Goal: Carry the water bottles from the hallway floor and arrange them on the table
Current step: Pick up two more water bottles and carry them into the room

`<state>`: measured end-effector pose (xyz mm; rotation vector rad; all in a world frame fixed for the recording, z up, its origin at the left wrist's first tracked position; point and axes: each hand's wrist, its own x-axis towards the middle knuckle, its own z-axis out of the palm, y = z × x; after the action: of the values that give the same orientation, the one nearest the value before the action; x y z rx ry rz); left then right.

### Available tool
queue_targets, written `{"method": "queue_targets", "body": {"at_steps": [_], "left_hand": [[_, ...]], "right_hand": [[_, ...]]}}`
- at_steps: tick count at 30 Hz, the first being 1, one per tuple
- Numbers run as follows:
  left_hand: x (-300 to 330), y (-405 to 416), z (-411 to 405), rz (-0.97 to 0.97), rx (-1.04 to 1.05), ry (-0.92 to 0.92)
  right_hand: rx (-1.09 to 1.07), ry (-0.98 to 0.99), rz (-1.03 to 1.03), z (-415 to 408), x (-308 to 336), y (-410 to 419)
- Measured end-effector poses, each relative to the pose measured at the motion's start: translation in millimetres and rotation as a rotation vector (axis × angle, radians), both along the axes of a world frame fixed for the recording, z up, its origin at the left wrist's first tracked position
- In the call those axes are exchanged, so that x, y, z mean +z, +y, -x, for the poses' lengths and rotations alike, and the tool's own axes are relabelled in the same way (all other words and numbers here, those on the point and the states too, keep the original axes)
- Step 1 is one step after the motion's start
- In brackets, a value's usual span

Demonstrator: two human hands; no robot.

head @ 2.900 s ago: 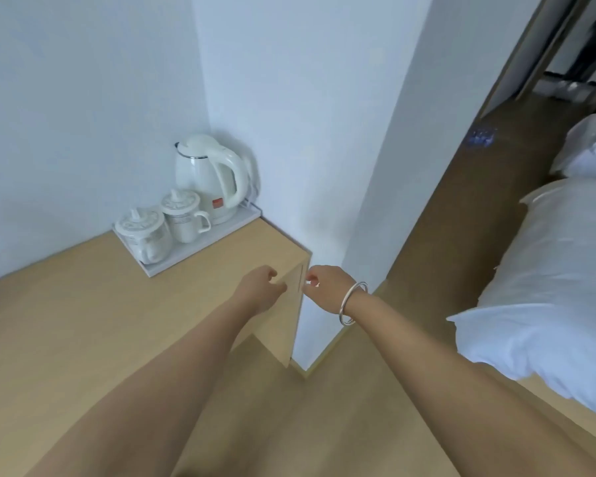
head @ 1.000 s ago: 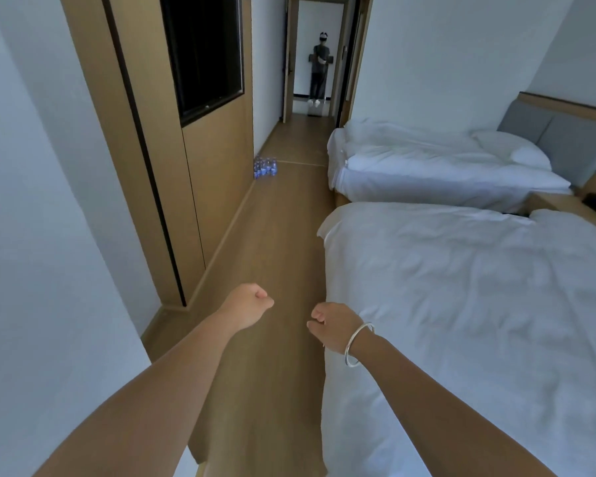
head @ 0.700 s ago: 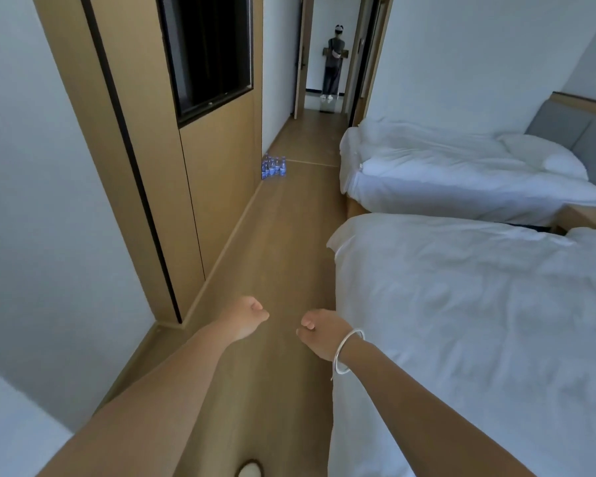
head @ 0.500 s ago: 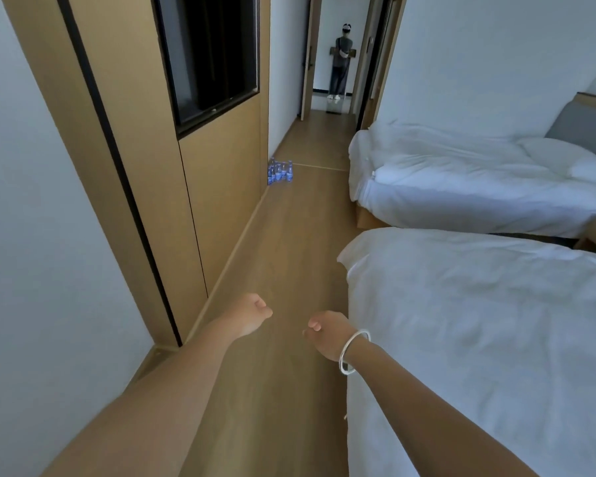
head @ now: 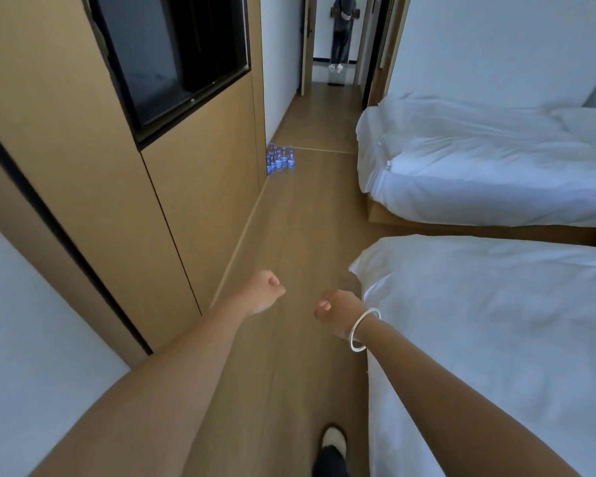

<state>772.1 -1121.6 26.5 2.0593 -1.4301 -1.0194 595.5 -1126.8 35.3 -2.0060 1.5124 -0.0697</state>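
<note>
Water bottles point(head: 280, 160) with blue labels are clustered upright on the hallway floor point(head: 300, 242), against the wooden wall panel point(head: 200, 187), upper centre of the frame. Left hand point(head: 262, 295) and right hand point(head: 338, 313), lower centre, are held out with fingers curled, nothing gripped

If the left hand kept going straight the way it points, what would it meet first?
Probably nothing soon: the left hand aims down bare floor, roughly toward the water bottles by the wall; depth is unclear.

Distant water bottles point(head: 280, 161), count too small to tell.
</note>
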Motion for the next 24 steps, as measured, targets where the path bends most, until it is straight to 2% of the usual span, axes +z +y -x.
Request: {"method": "queue_targets", "body": {"at_steps": [14, 24], "left_hand": [[21, -300, 1, 0.089, 0.016, -0.078], [0, -468, -53, 0.06, 0.046, -0.051]], "right_hand": [[0.072, 0.091, 0.1, 4, 24, -336], [0.111, 0.088, 0.086, -39, 8, -509]]}}
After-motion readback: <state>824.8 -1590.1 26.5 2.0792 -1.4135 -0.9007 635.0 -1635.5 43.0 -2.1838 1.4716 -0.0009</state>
